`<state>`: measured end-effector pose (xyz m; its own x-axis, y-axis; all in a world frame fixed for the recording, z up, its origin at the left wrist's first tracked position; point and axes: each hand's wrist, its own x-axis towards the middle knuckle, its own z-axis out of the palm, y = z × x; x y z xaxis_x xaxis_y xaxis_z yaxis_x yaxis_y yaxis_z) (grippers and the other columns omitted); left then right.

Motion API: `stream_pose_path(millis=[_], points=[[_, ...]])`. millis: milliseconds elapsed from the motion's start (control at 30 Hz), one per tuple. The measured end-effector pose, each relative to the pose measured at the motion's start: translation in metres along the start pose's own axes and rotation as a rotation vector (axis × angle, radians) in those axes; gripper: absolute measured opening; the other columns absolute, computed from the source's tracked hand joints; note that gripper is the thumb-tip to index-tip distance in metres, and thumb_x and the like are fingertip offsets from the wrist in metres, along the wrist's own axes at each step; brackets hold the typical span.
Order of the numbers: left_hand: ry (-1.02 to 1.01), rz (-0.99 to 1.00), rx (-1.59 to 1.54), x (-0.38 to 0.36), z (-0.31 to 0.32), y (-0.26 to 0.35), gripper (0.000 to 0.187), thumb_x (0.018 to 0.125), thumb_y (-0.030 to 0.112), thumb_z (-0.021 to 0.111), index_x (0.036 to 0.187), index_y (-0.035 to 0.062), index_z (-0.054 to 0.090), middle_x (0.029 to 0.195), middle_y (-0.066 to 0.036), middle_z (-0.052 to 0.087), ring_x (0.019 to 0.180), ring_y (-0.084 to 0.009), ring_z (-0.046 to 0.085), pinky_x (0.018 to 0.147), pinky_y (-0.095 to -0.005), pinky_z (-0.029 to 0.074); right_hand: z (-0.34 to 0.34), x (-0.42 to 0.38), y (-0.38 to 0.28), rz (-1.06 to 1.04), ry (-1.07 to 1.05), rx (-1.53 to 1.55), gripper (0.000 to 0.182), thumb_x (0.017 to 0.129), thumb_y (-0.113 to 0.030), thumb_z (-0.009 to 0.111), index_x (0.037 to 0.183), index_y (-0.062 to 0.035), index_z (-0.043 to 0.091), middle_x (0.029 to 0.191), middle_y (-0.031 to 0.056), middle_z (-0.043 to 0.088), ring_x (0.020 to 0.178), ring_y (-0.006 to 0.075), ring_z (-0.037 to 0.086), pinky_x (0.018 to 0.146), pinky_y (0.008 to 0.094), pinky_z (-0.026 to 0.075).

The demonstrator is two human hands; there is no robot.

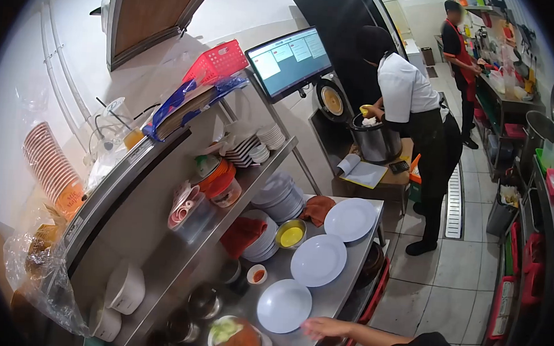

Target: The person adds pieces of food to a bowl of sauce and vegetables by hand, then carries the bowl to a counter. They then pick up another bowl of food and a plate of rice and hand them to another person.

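My right hand [326, 328] reaches in from the bottom right, beside the rim of the nearest white plate [284, 306]. Its fingers are blurred, so whether they touch the rim or hold anything cannot be made out. Two more bare plates, a middle one [318, 260] and a far one [350, 220], continue the row along the counter edge. Left of the nearest plate is a small cup of red sauce [257, 274]. Below it sits a container with green slices and something orange-brown [239, 343]. My left hand is out of view.
A steel shelf [183, 262] with bowls and tubs runs above the counter at left. Stacked plates [279, 195] and a yellow-filled bowl [291, 234] stand behind the row. One person [409, 92] works at a large pot [376, 141]; another [458, 57] stands farther back.
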<state>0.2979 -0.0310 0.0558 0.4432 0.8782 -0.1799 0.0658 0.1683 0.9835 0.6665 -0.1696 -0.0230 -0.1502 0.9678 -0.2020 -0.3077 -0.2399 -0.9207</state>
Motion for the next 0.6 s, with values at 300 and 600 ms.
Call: stream_pose_path(millis=[300, 600], points=[[-0.474, -0.212, -0.001, 0.045, 0.228, 0.008, 0.033, 0.083, 0.006, 0.053, 0.115, 0.0092, 0.043, 0.105, -0.009, 0.055, 0.088, -0.0195, 0.058, 0.061, -0.0292, 0.053, -0.001, -0.064, -0.032, -0.334, 0.442, 1.100, 0.063, 0.090, -0.055, 0.032, 0.131, -0.0077, 0.038, 0.135, 0.0106, 0.041, 0.123, 0.0280, 0.039, 0.102, 0.0457, 0.031], [-0.473, -0.327, -0.557, 0.065, 0.278, -0.007, 0.042, 0.087, 0.035, 0.044, 0.122, 0.0118, 0.045, 0.120, -0.009, 0.050, 0.105, -0.0249, 0.051, 0.087, -0.0438, 0.043, -0.023, -0.086, -0.051, -0.484, 0.422, 1.045, 0.061, 0.091, -0.053, 0.033, 0.128, -0.0044, 0.041, 0.127, 0.0139, 0.047, 0.115, 0.0279, 0.046, 0.098, 0.0431, 0.035]])
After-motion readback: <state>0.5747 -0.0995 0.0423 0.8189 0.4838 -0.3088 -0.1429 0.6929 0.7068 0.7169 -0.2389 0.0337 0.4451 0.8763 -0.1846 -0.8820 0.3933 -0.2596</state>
